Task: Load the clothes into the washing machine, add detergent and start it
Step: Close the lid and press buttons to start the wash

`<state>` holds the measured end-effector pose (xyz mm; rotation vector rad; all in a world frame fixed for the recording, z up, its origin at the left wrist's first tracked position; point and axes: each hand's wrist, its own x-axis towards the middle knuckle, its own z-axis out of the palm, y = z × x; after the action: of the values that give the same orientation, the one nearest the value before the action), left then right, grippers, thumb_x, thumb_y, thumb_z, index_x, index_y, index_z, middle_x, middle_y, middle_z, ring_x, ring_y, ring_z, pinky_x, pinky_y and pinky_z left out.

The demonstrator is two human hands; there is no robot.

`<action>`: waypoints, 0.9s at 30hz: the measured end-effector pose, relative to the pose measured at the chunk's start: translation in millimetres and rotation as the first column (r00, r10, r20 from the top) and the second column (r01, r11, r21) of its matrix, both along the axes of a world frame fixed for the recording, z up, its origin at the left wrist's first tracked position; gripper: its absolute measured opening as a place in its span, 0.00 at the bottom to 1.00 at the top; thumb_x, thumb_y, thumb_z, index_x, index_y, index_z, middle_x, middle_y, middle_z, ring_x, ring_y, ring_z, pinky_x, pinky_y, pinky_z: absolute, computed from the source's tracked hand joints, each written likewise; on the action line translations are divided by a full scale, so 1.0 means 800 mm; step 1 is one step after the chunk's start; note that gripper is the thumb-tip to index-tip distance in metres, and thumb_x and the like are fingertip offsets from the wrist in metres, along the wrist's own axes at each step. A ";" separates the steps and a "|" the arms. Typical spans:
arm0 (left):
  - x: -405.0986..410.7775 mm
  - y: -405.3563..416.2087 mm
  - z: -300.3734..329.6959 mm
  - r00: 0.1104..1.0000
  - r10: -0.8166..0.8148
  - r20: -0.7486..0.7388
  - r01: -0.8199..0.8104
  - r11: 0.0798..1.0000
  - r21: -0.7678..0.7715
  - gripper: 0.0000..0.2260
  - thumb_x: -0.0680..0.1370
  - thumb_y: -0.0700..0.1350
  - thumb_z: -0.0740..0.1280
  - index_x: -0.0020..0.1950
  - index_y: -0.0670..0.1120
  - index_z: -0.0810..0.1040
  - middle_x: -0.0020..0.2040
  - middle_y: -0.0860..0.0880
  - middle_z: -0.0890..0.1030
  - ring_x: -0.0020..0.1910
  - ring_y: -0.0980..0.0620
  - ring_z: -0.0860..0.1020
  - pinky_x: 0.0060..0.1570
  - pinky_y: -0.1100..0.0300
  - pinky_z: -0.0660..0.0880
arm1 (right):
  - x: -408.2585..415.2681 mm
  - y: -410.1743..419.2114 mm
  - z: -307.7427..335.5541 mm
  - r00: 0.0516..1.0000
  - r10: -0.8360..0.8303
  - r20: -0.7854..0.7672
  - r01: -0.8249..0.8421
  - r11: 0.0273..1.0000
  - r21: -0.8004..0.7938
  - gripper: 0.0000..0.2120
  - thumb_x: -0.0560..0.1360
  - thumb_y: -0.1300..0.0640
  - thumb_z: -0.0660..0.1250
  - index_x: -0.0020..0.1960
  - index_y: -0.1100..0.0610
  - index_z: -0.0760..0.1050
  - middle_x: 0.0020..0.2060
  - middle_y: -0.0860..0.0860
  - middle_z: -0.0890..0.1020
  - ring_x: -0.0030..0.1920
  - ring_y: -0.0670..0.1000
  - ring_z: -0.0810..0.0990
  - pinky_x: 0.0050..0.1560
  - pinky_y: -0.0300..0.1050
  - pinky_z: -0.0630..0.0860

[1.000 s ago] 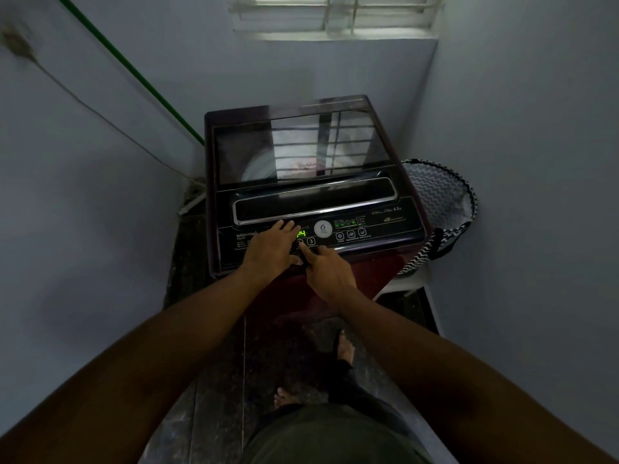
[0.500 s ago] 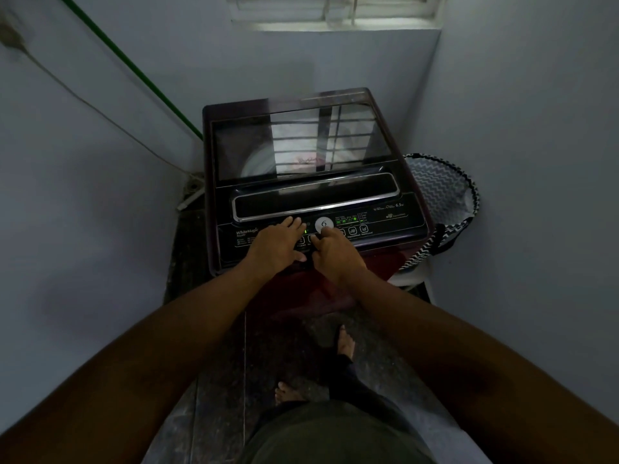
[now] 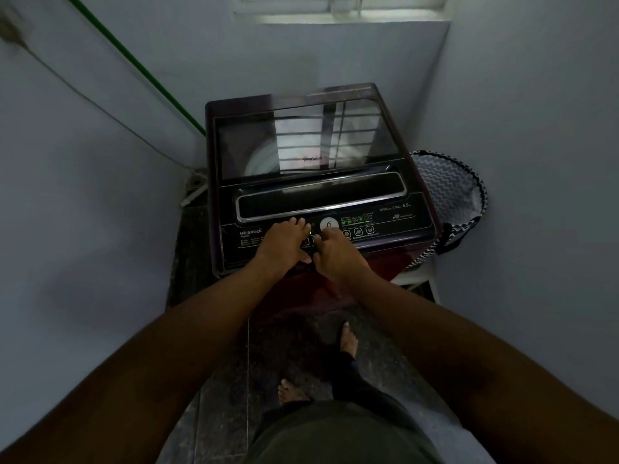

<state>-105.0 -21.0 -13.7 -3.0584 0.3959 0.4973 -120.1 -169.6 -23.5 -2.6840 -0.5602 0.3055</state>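
**Both hands on the washer's control panel**

A green hose point(image 3: 134, 67) runs down the left wall toward the back corner, with a thin cord point(image 3: 100, 105) below it ending near the floor. The washing machine point(image 3: 415, 182) stands against the far wall with its glass lid point(image 3: 301, 142) closed, the pale drum showing dimly through it. At the front lies the control panel point(image 3: 395, 222), where green lights glow beside a round white dial point(image 3: 329, 224). The left hand point(image 3: 284, 241) rests flat on the panel with fingers spread and relaxed, gripping nothing. Just beside it, the right hand point(image 3: 338, 252) has curled fingers pressing at the buttons under the dial; it holds nothing. A zigzag-patterned laundry basket point(image 3: 449, 185) sits right of the machine. Bare feet stand on the dark floor point(image 3: 214, 396).
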 end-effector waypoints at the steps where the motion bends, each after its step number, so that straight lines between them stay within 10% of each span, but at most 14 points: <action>1: 0.001 -0.001 0.000 1.000 -0.004 0.003 0.004 1.000 0.011 0.38 0.74 0.56 0.71 0.79 0.47 0.57 0.79 0.46 0.58 0.76 0.45 0.61 0.72 0.50 0.62 | 0.001 0.001 -0.002 1.000 -0.007 0.005 0.007 1.000 0.004 0.15 0.79 0.56 0.58 0.56 0.65 0.77 0.55 0.59 0.77 0.61 0.56 0.71 0.65 0.51 0.71; 10: 0.004 -0.004 0.010 1.000 -0.017 0.001 0.017 0.999 0.041 0.38 0.74 0.57 0.71 0.78 0.47 0.59 0.78 0.45 0.61 0.74 0.45 0.65 0.69 0.50 0.64 | 0.010 0.012 0.019 1.000 0.008 -0.014 -0.007 1.000 0.003 0.16 0.78 0.52 0.63 0.48 0.65 0.81 0.46 0.59 0.83 0.56 0.55 0.77 0.63 0.51 0.71; 17: -0.001 -0.007 0.014 1.000 -0.007 0.024 0.007 1.000 0.024 0.37 0.74 0.56 0.72 0.77 0.46 0.61 0.76 0.45 0.65 0.72 0.46 0.67 0.68 0.51 0.66 | -0.007 0.003 -0.005 0.998 0.020 0.057 -0.013 0.993 -0.120 0.20 0.78 0.54 0.60 0.66 0.64 0.70 0.65 0.60 0.71 0.67 0.56 0.67 0.65 0.51 0.72; 27: -0.009 -0.006 0.011 0.999 0.024 0.046 -0.024 1.000 -0.013 0.38 0.73 0.57 0.72 0.78 0.47 0.61 0.77 0.46 0.64 0.73 0.46 0.66 0.68 0.51 0.66 | -0.010 0.000 -0.004 0.998 0.045 0.054 -0.034 0.982 -0.184 0.21 0.78 0.52 0.61 0.67 0.63 0.71 0.65 0.59 0.72 0.67 0.55 0.67 0.63 0.49 0.73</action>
<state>-111.9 -25.9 -5.3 -3.0834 0.3623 0.4252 -128.2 -169.5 -27.0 -2.8696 -0.6321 0.3044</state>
